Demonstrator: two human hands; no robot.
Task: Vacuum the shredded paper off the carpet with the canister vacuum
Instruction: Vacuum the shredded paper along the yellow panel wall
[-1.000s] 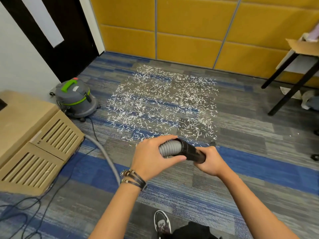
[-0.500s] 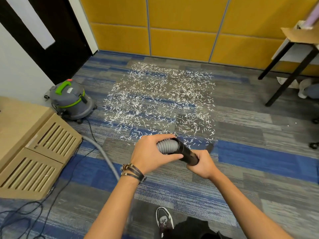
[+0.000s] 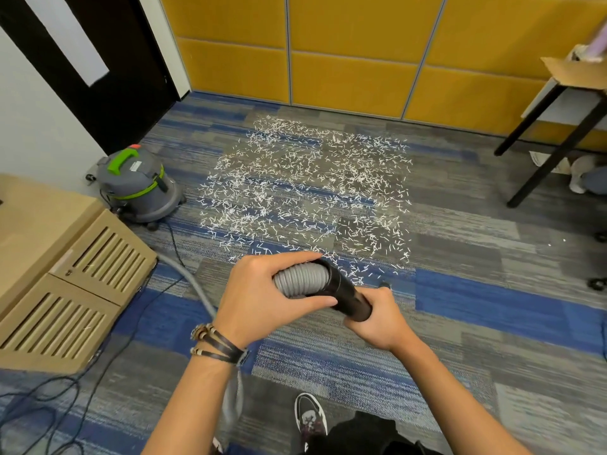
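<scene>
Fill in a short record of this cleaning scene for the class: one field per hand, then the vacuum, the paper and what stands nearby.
Left hand: the left hand grips the grey ribbed hose
Right hand: the right hand grips the black tube that the hose joins
Vacuum: the canister vacuum stands on the carpet by the wall, left of the paper
Paper: shredded paper lies scattered ahead of the hands, not yet cleared
Nearby: a louvred cabinet at left, black table legs at right
</scene>
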